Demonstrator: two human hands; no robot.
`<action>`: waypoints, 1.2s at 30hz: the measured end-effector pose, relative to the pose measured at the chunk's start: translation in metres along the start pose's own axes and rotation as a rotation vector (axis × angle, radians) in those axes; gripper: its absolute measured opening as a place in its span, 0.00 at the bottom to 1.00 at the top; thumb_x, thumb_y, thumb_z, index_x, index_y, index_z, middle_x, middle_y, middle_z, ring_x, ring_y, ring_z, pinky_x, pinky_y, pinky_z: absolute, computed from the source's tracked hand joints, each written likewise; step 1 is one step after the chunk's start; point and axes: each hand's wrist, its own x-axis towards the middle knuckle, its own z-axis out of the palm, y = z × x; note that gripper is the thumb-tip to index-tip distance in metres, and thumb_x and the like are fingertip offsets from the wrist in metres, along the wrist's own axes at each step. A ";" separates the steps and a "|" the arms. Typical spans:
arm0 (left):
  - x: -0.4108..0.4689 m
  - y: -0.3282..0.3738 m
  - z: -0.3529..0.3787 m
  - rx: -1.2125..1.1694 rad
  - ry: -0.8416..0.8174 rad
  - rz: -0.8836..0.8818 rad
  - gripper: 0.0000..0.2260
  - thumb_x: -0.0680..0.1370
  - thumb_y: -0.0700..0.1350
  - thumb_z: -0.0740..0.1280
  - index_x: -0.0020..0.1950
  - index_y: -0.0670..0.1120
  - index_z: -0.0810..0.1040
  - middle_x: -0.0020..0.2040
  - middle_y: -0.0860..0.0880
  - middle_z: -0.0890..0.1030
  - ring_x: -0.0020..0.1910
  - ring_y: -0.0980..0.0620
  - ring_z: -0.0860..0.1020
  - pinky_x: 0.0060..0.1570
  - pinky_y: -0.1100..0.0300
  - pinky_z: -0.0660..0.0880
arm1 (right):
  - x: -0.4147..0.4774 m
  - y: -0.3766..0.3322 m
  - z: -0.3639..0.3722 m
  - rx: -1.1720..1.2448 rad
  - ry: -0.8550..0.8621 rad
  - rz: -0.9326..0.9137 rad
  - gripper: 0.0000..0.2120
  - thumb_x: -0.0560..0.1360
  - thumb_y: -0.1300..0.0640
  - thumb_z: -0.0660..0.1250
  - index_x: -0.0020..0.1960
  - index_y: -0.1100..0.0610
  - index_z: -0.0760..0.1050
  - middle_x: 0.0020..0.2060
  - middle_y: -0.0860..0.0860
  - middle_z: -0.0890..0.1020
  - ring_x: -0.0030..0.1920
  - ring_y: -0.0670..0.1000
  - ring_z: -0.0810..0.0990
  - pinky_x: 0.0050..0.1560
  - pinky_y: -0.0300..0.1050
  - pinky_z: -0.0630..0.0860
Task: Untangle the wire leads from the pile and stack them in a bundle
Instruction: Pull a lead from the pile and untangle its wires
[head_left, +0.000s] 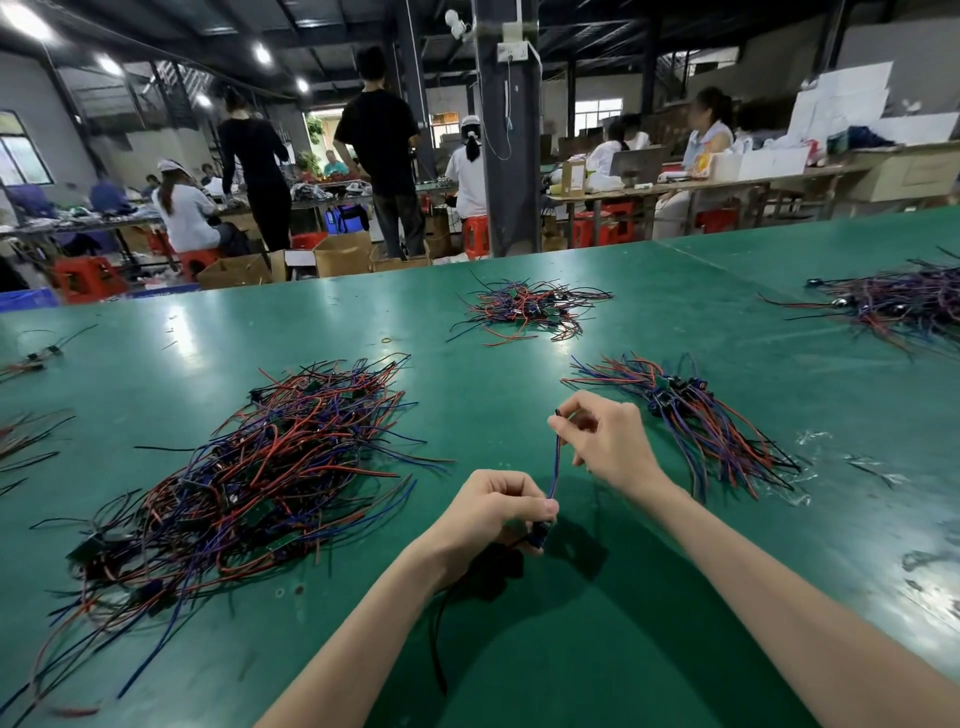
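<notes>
**One lead drawn taut between both hands, pile on the left, bundle on the right**

A thin blue-and-red wire lead (555, 462) runs almost upright between the two hands, held above the surface in the near centre. The right hand (610, 441) has the top end: its grip is closed to a fine pinch of thumb and forefinger round the dark tip, with the other fingers loosely curled. The left hand (493, 512) sits lower and nearer. Its grip is closed too, thumb pressed against the forefinger on the lower stretch of the lead. A small dark part (537, 535) hangs just beneath that hand, and a dark wire tail (439, 639) trails down from under the wrist.

To the left of the hands lies the large tangled pile of red, blue and black wire leads (249, 483), spread wide with loose ends fanning outward. Just beside the right hand, on its far side, lies a combed bundle of red, blue and black leads (696, 421), its strands roughly parallel.

All of this rests on a glossy green surface (493, 374). Farther back lies a smaller loose heap of leads (524, 309), and a wider heap (893, 304) lies at the far right. A few stray leads (31, 358) lie at the left edge.

Beyond the surface, people (382, 145) sit and stand at long benches among red plastic stools (88, 278) and brown cardboard boxes (340, 254).
</notes>
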 end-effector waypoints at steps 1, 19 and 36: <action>0.000 0.000 0.000 0.001 -0.006 -0.004 0.13 0.73 0.35 0.69 0.30 0.44 0.75 0.33 0.43 0.74 0.27 0.53 0.74 0.31 0.62 0.76 | 0.001 -0.001 -0.001 0.078 0.017 0.052 0.07 0.73 0.61 0.71 0.37 0.59 0.76 0.27 0.52 0.80 0.19 0.47 0.74 0.20 0.38 0.69; 0.005 -0.006 -0.002 -0.049 0.059 -0.003 0.10 0.74 0.37 0.70 0.32 0.43 0.78 0.28 0.48 0.75 0.26 0.54 0.74 0.31 0.62 0.77 | 0.003 -0.003 0.000 0.453 0.004 0.406 0.07 0.75 0.59 0.69 0.39 0.60 0.75 0.35 0.55 0.83 0.20 0.46 0.73 0.20 0.35 0.66; 0.020 -0.012 -0.025 -0.171 0.688 0.158 0.10 0.76 0.39 0.69 0.35 0.42 0.75 0.26 0.53 0.76 0.24 0.59 0.75 0.25 0.67 0.72 | -0.042 -0.052 0.037 0.562 -0.461 0.493 0.05 0.74 0.59 0.69 0.42 0.61 0.77 0.38 0.54 0.82 0.21 0.44 0.72 0.20 0.35 0.66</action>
